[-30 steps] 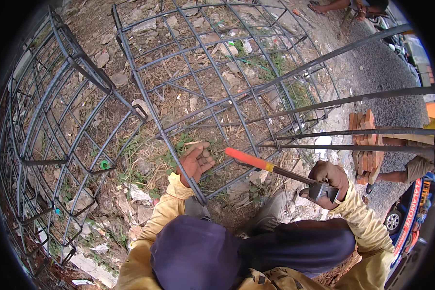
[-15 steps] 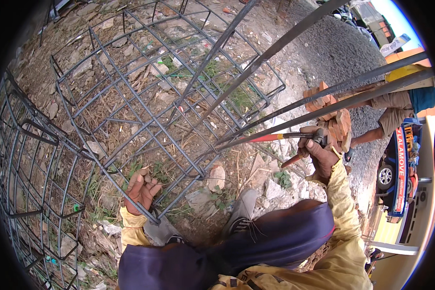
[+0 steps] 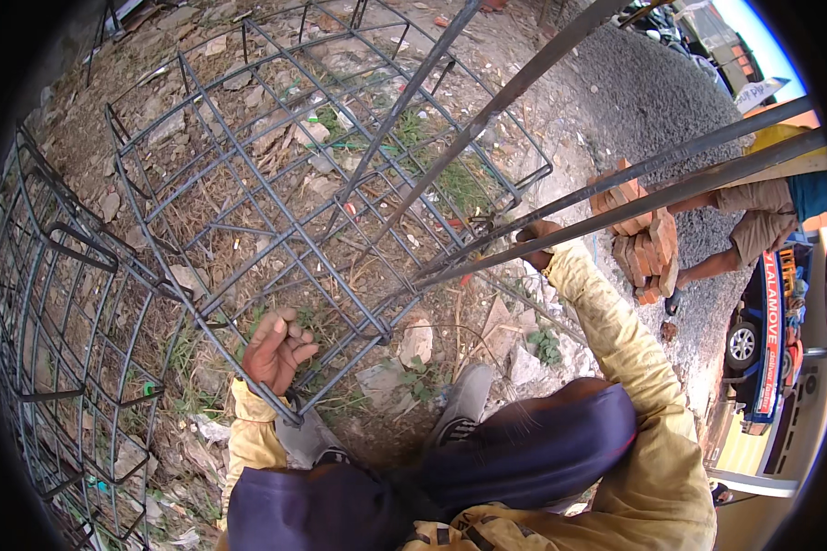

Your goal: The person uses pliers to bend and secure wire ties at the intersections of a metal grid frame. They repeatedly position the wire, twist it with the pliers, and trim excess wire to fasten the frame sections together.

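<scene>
My left hand (image 3: 276,351) is beside the near corner of a steel rebar cage (image 3: 276,216), its fingers loosely bent and apart with nothing visible in them. A bar of the cage crosses in front of that wrist. My right hand (image 3: 540,242) is closed beside the long slanting rebars (image 3: 606,216), at the right side of the cage. It grips a pair of pincers, mostly hidden by the bars and the hand; a bit of red handle (image 3: 466,278) shows below the bars.
A second rebar cage (image 3: 64,367) stands at the left. Stacked bricks (image 3: 641,243), another person's bare leg (image 3: 712,264) and a blue vehicle (image 3: 767,340) are at the right. Rubble and dry grass cover the ground; my shoes (image 3: 469,404) are close to the cage.
My right hand has moved left and away from me with the pincers, in behind the slanting rebars. My left hand has stayed near the cage corner, its fingers shifted slightly.
</scene>
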The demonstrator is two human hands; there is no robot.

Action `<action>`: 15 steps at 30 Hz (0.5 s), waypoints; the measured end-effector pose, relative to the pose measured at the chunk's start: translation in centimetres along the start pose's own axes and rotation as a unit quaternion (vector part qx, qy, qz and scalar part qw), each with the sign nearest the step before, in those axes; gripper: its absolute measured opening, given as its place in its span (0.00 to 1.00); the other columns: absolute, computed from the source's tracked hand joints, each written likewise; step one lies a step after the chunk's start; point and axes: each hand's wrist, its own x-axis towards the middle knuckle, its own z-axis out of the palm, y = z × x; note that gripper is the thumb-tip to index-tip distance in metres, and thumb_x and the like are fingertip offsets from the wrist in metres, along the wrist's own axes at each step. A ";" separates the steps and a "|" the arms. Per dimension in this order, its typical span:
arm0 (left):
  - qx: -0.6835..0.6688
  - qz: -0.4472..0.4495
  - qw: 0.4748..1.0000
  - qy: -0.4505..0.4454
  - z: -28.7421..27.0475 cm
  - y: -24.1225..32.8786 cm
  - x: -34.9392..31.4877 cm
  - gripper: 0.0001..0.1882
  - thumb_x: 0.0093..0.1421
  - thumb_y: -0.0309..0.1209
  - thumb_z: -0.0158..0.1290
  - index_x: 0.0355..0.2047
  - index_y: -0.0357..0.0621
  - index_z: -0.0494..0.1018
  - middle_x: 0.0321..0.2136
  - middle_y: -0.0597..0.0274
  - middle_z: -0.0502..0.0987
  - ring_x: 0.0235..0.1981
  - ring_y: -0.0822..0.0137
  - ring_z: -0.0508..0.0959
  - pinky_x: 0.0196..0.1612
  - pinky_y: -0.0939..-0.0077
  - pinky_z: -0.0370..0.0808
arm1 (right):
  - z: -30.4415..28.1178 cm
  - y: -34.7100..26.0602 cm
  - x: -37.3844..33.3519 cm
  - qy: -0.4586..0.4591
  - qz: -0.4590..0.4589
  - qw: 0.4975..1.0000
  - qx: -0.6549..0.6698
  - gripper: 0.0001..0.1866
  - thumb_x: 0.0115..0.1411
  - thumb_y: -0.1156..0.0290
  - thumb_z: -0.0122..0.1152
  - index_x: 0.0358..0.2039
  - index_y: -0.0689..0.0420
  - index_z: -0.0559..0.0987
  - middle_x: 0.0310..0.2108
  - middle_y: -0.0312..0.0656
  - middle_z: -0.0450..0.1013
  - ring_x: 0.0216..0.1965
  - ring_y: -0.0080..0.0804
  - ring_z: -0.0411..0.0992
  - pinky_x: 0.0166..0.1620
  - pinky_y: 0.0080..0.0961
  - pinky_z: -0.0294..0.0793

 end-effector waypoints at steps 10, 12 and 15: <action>-0.069 -0.018 0.993 -0.099 0.5 0.2 1.3 0.13 0.69 0.31 0.43 0.49 0.36 0.67 0.34 0.57 0.72 0.42 0.56 0.77 0.45 0.60 0.81 | -2.3 -23.3 -3.5 -0.236 -0.179 0.955 0.035 0.18 0.61 0.65 0.59 0.48 0.61 0.75 0.38 0.50 0.76 0.40 0.45 0.76 0.44 0.34 0.76; -0.096 -0.036 0.986 -0.132 0.7 -0.1 2.0 0.13 0.69 0.30 0.42 0.49 0.36 0.67 0.33 0.56 0.72 0.42 0.55 0.76 0.45 0.59 0.81 | 1.6 -24.6 -3.2 -0.115 -0.266 0.956 -0.032 0.19 0.57 0.64 0.62 0.47 0.60 0.74 0.37 0.48 0.74 0.39 0.47 0.74 0.43 0.36 0.75; -0.118 -0.031 0.983 -0.139 0.4 -0.7 1.6 0.13 0.69 0.29 0.42 0.50 0.36 0.67 0.35 0.55 0.73 0.41 0.56 0.77 0.45 0.59 0.81 | 8.1 -26.0 -1.4 -0.086 -0.292 0.949 -0.078 0.21 0.54 0.62 0.63 0.45 0.60 0.73 0.38 0.50 0.73 0.40 0.49 0.74 0.44 0.43 0.74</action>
